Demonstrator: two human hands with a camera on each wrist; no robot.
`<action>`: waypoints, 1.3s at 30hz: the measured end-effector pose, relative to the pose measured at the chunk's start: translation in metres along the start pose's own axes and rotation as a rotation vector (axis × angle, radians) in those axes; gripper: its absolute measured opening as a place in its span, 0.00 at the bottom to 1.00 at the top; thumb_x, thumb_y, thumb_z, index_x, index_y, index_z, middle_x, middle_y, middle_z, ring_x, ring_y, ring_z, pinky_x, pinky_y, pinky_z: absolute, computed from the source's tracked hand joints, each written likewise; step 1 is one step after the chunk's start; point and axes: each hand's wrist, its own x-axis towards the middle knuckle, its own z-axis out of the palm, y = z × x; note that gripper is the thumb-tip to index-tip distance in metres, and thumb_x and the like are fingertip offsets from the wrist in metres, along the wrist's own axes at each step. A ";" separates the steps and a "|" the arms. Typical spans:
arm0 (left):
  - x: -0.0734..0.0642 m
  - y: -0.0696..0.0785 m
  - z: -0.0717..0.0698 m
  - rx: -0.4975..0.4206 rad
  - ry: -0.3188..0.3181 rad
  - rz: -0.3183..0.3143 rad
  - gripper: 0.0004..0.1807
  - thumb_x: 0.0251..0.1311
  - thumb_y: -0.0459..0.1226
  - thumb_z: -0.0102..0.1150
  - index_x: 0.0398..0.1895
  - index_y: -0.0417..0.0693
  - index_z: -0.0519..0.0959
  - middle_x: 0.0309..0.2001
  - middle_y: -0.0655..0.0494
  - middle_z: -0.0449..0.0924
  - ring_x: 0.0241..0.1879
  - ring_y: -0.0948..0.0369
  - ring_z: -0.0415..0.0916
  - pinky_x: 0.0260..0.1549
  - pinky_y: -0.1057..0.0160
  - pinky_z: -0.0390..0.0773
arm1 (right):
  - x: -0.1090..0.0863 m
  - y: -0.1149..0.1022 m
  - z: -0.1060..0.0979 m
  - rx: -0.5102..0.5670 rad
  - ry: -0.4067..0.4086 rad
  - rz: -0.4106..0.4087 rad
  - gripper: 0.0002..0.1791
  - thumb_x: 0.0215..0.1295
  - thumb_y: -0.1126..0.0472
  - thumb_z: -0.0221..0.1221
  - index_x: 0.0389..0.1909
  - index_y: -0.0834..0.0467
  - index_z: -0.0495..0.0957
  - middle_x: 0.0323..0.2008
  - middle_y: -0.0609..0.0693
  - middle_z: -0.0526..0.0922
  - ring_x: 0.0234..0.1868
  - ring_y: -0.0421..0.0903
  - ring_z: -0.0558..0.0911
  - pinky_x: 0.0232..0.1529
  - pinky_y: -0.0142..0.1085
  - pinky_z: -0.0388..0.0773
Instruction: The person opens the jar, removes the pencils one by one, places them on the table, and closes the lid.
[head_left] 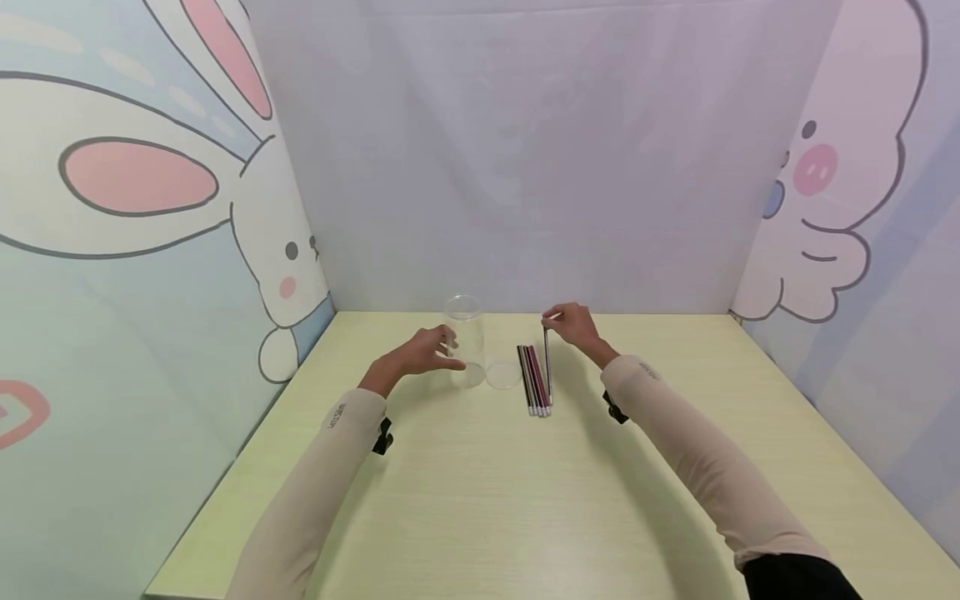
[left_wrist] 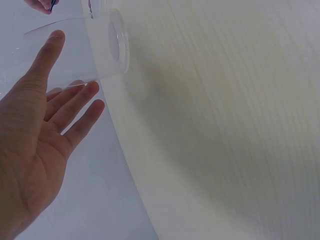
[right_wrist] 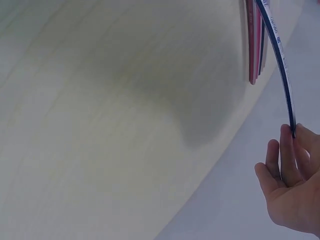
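Note:
A clear plastic cylinder (head_left: 467,337) stands upright on the table. My left hand (head_left: 429,350) is at its left side, with the thumb in front and the other fingers behind, spread and fairly straight; in the left wrist view the fingertips (left_wrist: 91,87) are right at its wall. Between thumb and fingertips, my right hand (head_left: 573,323) pinches the far end of a dark pencil (right_wrist: 281,62) with pale lettering. That pencil slants down toward the table beside a row of several pencils (head_left: 533,379), black, pinkish and dark red, their white ends facing me.
A clear round lid (head_left: 503,375) lies flat between the cylinder and the pencil row. The pale wood-grain table (head_left: 480,500) meets a plain light wall (head_left: 525,167) just behind these things. Side walls carry cartoon animals, a rabbit (head_left: 277,225) on the left.

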 end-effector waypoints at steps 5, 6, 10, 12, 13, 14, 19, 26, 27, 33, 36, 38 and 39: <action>0.001 0.001 0.001 0.014 0.001 0.002 0.33 0.64 0.41 0.74 0.63 0.33 0.68 0.61 0.33 0.76 0.59 0.43 0.80 0.58 0.51 0.81 | -0.005 0.008 0.011 -0.016 -0.033 0.032 0.14 0.74 0.60 0.64 0.51 0.66 0.87 0.44 0.62 0.89 0.45 0.59 0.89 0.41 0.51 0.86; 0.001 0.001 0.001 0.017 0.003 0.003 0.33 0.64 0.41 0.74 0.63 0.33 0.68 0.61 0.33 0.76 0.59 0.43 0.80 0.58 0.51 0.81 | -0.005 0.010 0.012 -0.017 -0.039 0.035 0.14 0.74 0.60 0.64 0.51 0.65 0.87 0.44 0.62 0.89 0.45 0.59 0.89 0.42 0.51 0.86; 0.001 0.003 0.000 0.026 0.013 0.009 0.31 0.64 0.41 0.73 0.60 0.34 0.69 0.60 0.33 0.76 0.59 0.43 0.80 0.58 0.51 0.82 | -0.006 0.012 0.018 -0.010 -0.056 0.049 0.14 0.74 0.60 0.64 0.51 0.65 0.87 0.44 0.61 0.90 0.44 0.58 0.89 0.50 0.53 0.84; 0.001 0.003 0.001 0.029 0.013 0.012 0.30 0.64 0.42 0.73 0.60 0.34 0.69 0.61 0.33 0.76 0.59 0.43 0.80 0.58 0.52 0.82 | -0.006 0.013 0.020 -0.008 -0.066 0.059 0.14 0.74 0.60 0.63 0.51 0.65 0.87 0.45 0.61 0.89 0.45 0.58 0.89 0.52 0.53 0.83; 0.001 0.004 0.001 0.028 0.012 0.012 0.30 0.65 0.42 0.73 0.59 0.34 0.69 0.61 0.33 0.76 0.59 0.43 0.80 0.58 0.52 0.82 | -0.007 0.013 0.021 -0.011 -0.071 0.063 0.14 0.74 0.60 0.63 0.51 0.65 0.87 0.46 0.61 0.89 0.46 0.58 0.88 0.52 0.53 0.83; 0.001 0.004 0.001 0.029 0.012 0.011 0.30 0.65 0.42 0.73 0.59 0.34 0.69 0.61 0.33 0.76 0.59 0.43 0.80 0.58 0.52 0.82 | -0.008 0.013 0.022 -0.012 -0.076 0.074 0.14 0.74 0.60 0.63 0.52 0.65 0.87 0.47 0.61 0.89 0.47 0.59 0.88 0.52 0.52 0.83; 0.001 0.008 0.002 0.023 0.006 0.013 0.32 0.64 0.42 0.73 0.60 0.32 0.69 0.61 0.33 0.76 0.60 0.42 0.79 0.59 0.51 0.81 | -0.014 0.016 0.026 -0.036 -0.090 0.116 0.14 0.74 0.60 0.63 0.52 0.65 0.87 0.48 0.62 0.88 0.49 0.59 0.87 0.50 0.50 0.84; 0.000 0.009 0.001 0.012 0.001 0.006 0.32 0.64 0.43 0.73 0.61 0.34 0.69 0.62 0.33 0.76 0.60 0.43 0.79 0.59 0.51 0.81 | -0.019 0.016 0.033 -0.004 -0.086 0.121 0.13 0.73 0.62 0.64 0.50 0.66 0.87 0.48 0.62 0.89 0.49 0.58 0.87 0.51 0.49 0.84; 0.000 0.009 0.002 0.009 0.003 0.009 0.32 0.64 0.43 0.73 0.61 0.34 0.69 0.61 0.33 0.76 0.60 0.42 0.79 0.59 0.51 0.81 | -0.020 0.015 0.034 -0.004 -0.084 0.113 0.13 0.72 0.62 0.64 0.50 0.66 0.87 0.48 0.62 0.89 0.49 0.58 0.87 0.51 0.49 0.84; 0.001 0.006 0.002 -0.003 0.006 0.019 0.32 0.64 0.43 0.73 0.61 0.33 0.69 0.61 0.32 0.76 0.60 0.41 0.79 0.59 0.50 0.81 | -0.020 0.014 0.039 -0.006 -0.085 0.102 0.12 0.72 0.64 0.64 0.49 0.67 0.87 0.47 0.61 0.89 0.48 0.58 0.87 0.50 0.50 0.84; 0.001 0.005 0.002 -0.012 0.006 0.016 0.32 0.64 0.43 0.74 0.61 0.33 0.69 0.61 0.32 0.76 0.60 0.41 0.79 0.59 0.50 0.81 | -0.021 0.016 0.041 -0.006 -0.082 0.096 0.12 0.72 0.64 0.64 0.49 0.67 0.87 0.47 0.61 0.89 0.47 0.57 0.87 0.49 0.49 0.84; 0.001 0.006 0.002 -0.015 0.006 0.013 0.32 0.64 0.43 0.74 0.61 0.33 0.69 0.62 0.32 0.76 0.60 0.40 0.79 0.59 0.50 0.81 | -0.021 0.016 0.041 -0.003 -0.080 0.096 0.12 0.72 0.63 0.64 0.49 0.67 0.87 0.46 0.61 0.89 0.47 0.57 0.87 0.48 0.49 0.84; 0.001 0.006 0.002 -0.015 0.005 0.011 0.32 0.64 0.42 0.74 0.61 0.33 0.69 0.62 0.32 0.76 0.60 0.40 0.79 0.59 0.50 0.81 | -0.020 0.016 0.042 -0.004 -0.079 0.096 0.12 0.72 0.63 0.64 0.49 0.66 0.87 0.46 0.61 0.89 0.46 0.57 0.87 0.48 0.49 0.84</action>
